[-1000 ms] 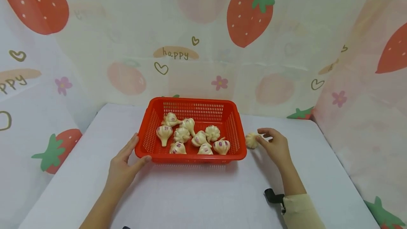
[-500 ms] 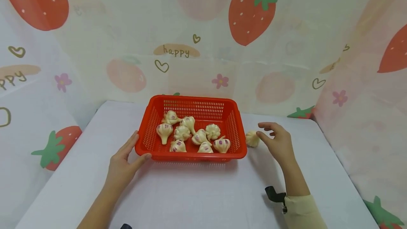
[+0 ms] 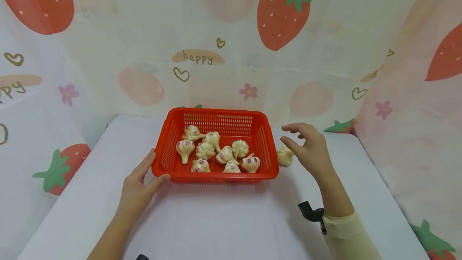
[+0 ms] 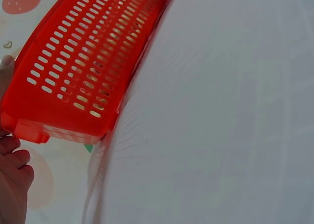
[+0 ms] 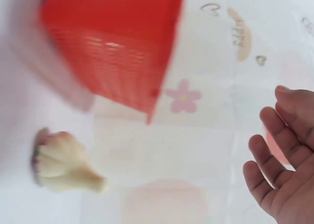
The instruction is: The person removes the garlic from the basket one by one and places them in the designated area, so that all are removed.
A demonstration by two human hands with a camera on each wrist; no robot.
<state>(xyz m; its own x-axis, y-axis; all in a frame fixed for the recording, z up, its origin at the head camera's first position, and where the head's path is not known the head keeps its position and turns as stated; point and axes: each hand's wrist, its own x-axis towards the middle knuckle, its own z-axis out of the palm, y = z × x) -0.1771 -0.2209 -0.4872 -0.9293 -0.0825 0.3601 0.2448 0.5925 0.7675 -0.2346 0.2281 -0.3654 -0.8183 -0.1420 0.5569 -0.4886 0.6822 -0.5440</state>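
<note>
Several garlic bulbs (image 3: 205,151) with purple marks lie inside a red plastic basket (image 3: 216,177) on the white table. My left hand (image 3: 138,189) holds the basket at its near left corner, thumb on the front rim. In the left wrist view, the other fingers (image 4: 17,158) are curled below the rim of the perforated wall. Outside the basket, by its right side, one garlic bulb (image 3: 285,156) rests on the table. Above and to the right of it is my right hand (image 3: 312,151), holding nothing, fingers and thumb apart. The right wrist view shows that bulb (image 5: 64,162) separate from the fingers.
A strawberry-printed cloth backdrop (image 3: 202,87) rises behind and along both sides of the white table (image 3: 223,220). The table's right edge runs beyond my right arm. A black wrist piece (image 3: 311,212) sticks out beside the right sleeve.
My right hand has let go of the garlic bulb and moved up and slightly left, leaving it beside the basket. The left hand keeps its place on the basket.
</note>
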